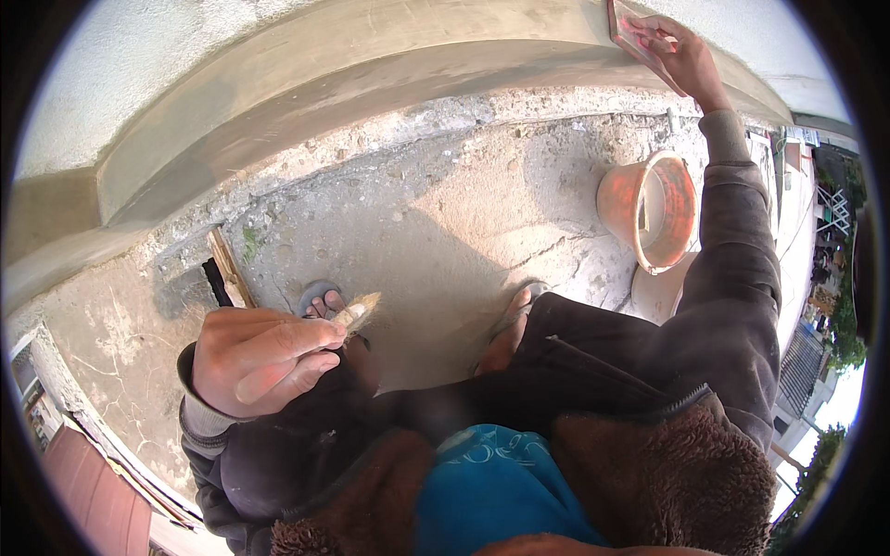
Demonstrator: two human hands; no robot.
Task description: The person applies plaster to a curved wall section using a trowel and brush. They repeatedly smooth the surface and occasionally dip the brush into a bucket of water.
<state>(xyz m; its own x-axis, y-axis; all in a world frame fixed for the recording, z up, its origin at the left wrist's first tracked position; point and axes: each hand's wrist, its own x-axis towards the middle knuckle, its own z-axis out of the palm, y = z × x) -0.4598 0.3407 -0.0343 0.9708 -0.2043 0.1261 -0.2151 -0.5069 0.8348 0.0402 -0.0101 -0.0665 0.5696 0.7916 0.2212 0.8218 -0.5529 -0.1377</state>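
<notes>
My left hand (269, 360) is closed in front of my body, pinching a small brush (357, 313) with straw-coloured bristles and a whitish base. Most of its handle is hidden in my fingers. Stretched far forward to the upper right, my right hand (684, 57) grips a flat, reddish float (643, 46). The float lies against the smooth grey plastered ledge (389, 69) along the wall, near its right part. My fingers are bent around the back of the float.
An orange bucket (616, 206) with a mortar-smeared inside stands on the ground below my right arm. Rough broken concrete (445, 125) runs along the foot of the ledge. A wooden strip (232, 269) lies at the left beside a black object (216, 283). My sandalled feet stand on the concrete ground.
</notes>
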